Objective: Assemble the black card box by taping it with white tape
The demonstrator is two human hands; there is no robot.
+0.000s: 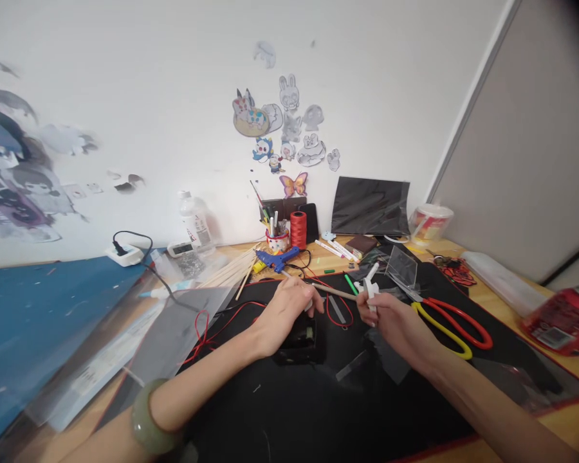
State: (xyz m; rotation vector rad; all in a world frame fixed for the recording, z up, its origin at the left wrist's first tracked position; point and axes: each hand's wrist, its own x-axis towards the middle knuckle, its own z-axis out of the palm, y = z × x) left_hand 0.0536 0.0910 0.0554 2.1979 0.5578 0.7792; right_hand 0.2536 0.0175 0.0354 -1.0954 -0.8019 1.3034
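The thin stick (335, 292) spans the gap between the hands above the black mat (251, 411). The right hand (388, 312) pinches a white piece (370, 290) at its end; the left hand (289, 305) curls, though blur means I cannot tell its grip. Best keep the stick steady, clear of the red cord (352, 315).

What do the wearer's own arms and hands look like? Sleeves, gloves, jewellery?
Left forearm and right forearm are bare where visible, no sleeves in frame. Left hand and right hand are ungloved. A thick, rounded, glossy grey-green bangle circles the left forearm; none shows on the right.
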